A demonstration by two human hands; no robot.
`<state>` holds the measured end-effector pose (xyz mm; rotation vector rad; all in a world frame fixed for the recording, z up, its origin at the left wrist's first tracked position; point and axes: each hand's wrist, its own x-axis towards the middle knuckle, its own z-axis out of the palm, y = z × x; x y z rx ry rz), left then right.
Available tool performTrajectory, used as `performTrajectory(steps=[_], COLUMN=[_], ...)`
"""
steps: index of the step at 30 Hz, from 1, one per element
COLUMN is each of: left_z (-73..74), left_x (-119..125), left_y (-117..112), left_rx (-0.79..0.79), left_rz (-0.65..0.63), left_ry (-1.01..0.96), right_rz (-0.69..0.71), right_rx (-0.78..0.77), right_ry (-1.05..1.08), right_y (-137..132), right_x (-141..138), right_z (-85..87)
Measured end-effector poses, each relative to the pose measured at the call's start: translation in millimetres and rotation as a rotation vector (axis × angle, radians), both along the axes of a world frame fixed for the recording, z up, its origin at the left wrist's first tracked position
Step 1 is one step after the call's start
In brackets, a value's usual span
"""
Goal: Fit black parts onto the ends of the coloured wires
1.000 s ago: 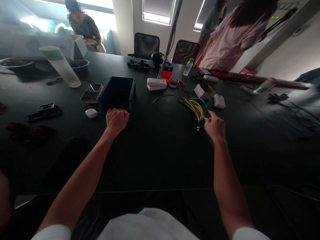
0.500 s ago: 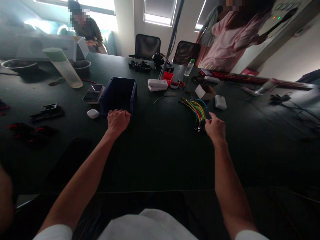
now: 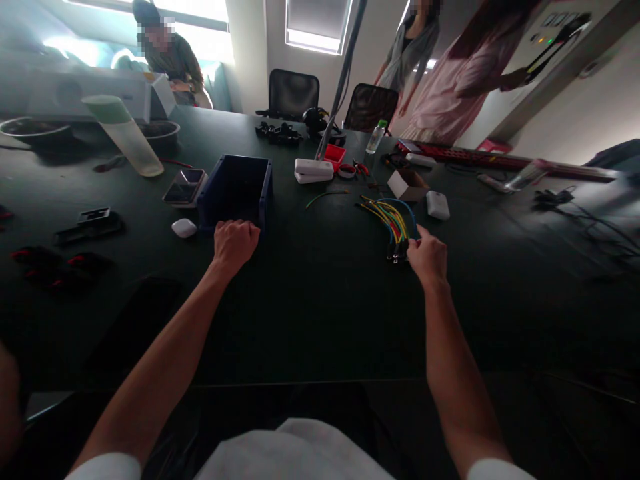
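Observation:
My left hand (image 3: 234, 243) is a closed fist resting on the dark table (image 3: 320, 313), against the near wall of a dark blue bin (image 3: 235, 190); I cannot see anything in it. My right hand (image 3: 427, 255) is curled, its fingers pinched at the near, black-plugged end of a bundle of coloured wires (image 3: 393, 223) that fans out yellow, green, red and blue away from me. A single green wire (image 3: 326, 195) lies apart between the bin and the bundle.
A white earbud case (image 3: 183, 228) and a small tray (image 3: 183, 185) sit left of the bin. Beyond lie a white box (image 3: 313, 169), a red box (image 3: 334, 153), a cardboard box (image 3: 407, 185), a bottle (image 3: 375, 136) and a green-capped tumbler (image 3: 123, 133). People stand at the far right; another sits far left.
My hands have hardly moved; the right hand has edged slightly left along the wire ends. The people at the far right have shifted away to the right.

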<state>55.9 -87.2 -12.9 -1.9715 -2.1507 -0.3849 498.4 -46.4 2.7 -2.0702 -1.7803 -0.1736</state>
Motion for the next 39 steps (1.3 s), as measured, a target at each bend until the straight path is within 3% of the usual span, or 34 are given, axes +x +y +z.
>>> performTrajectory(steps=[7,16,25,34,39], left_z=[-6.4,-11.1,-14.8,-20.7,-22.3], left_x=[-2,-3,-7,-11,-11], left_y=[2,3,6,8,8], left_rx=[0.055,0.128,0.179,0.247,0.357], left_rz=[-0.010,-0.012,-0.016,-0.017,0.010], left_ry=[0.011,0.015,0.006,-0.138,-0.270], right_rz=[-0.038,-0.116,-0.131,-0.092,-0.123], right_rx=[-0.014,-0.174,-0.219,-0.137,0.068], right_ry=[-0.018,-0.058,-0.044,-0.014,0.038], right_y=[2,-1,-1,-1,0], right_x=[3,-3,-6,-2,-2], right_z=[-3.0,2.9,5.3,1.5,-1.0])
